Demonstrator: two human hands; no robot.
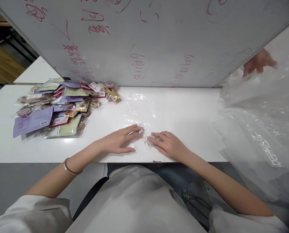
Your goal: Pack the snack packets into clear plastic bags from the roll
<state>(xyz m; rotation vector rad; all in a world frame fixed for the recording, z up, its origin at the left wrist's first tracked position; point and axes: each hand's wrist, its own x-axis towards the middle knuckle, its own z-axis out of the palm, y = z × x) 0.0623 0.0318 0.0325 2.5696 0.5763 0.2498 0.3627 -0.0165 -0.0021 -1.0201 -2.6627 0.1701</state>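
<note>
A clear plastic bag [136, 106] lies flat on the white table in front of me. My left hand [121, 139] rests over its near part, fingers stretched out and thumb apart, with the fingertips on a small pinkish wrapped piece [141, 131]. Just to the right, my right hand [168, 144] lies with its fingers spread, their tips touching another small piece in clear wrap [149, 141]. The two pieces are close together between my hands. Whether they lie inside the bag or on it, I cannot tell.
Many purple, green, red and gold packets [62, 106] are heaped at the table's left. A whiteboard [159, 38] with red writing stands along the back edge. At the right, another person's hand [259, 62] is by a pile of clear plastic sheets [261, 136] that overhangs the table [188, 123].
</note>
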